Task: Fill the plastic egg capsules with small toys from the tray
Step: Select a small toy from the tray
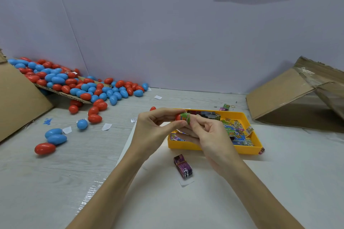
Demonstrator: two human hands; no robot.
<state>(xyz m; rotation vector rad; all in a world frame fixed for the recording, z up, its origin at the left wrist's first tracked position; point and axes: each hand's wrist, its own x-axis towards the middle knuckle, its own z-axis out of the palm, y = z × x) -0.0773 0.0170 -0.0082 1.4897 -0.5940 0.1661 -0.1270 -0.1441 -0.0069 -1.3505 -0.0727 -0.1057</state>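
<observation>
A heap of glossy red and sky-blue plastic egg capsules [80, 83] spills from a plain brown cardboard box [16, 98] onto the pale grey wood-grain table [55, 169]. The rectangular plastic tray [219, 148] is bright yellow-orange, filled with small toy packets [236, 130] printed in green, yellow, blue and pink. A red egg capsule half [178, 116] meets a green toy packet with red-orange lettering [185, 117]. A small purple toy box with dark stripes [183, 166] lies on white paper [186, 201]. The wall is pale lilac.
</observation>
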